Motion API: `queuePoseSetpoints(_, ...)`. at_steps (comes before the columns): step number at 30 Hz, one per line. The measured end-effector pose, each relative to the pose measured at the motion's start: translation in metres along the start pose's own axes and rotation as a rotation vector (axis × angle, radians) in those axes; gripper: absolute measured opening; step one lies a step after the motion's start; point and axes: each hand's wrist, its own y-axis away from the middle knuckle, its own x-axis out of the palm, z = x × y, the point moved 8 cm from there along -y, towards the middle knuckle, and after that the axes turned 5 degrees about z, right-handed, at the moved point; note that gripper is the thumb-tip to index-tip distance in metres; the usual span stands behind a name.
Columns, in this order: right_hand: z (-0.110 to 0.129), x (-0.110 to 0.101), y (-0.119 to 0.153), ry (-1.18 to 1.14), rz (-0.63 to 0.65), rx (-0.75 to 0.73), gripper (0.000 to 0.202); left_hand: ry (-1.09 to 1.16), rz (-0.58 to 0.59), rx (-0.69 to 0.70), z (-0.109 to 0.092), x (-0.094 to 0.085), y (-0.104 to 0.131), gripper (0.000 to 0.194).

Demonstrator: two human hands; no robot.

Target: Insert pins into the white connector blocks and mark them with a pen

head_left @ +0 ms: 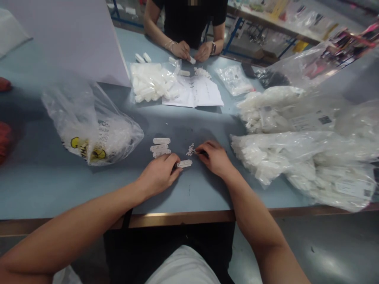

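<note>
My left hand grips one end of a small white plastic strip between thumb and fingers, just above the table. Behind that hand, several similar white strips lie stacked one behind another. My right hand is at the edge of a little heap of tiny white pieces, its thumb and forefinger pinched together. Whatever may be between those fingertips is too small to make out.
A clear bag of white parts sits to the left. Large bags of white pieces fill the right side. Across the blue table, a co-worker's hands hold a white part behind a paper sheet and an open bag.
</note>
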Motion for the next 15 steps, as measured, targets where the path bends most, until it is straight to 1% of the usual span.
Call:
queuePoseSetpoints(4, -0.001, 0.005, -0.002, 0.057, 0.01, 0.005, 0.015, -0.002, 0.005, -0.004, 0.0, 0.001, 0.0, 0.015)
queuePoseSetpoints(7, -0.002, 0.003, -0.002, 0.063, 0.005, 0.015, 0.013, 0.002, 0.004, -0.005, 0.001, 0.001, 0.0, 0.015)
queuePoseSetpoints(11, 0.0, -0.004, 0.001, -0.027, -0.013, 0.063, 0.013, 0.004, -0.003, -0.006, 0.002, 0.001, 0.0, 0.015)
queuePoseSetpoints(15, 0.01, -0.011, 0.005, -0.161, -0.01, 0.104, 0.013, 0.006, -0.02, -0.024, 0.004, -0.001, 0.0, 0.017)
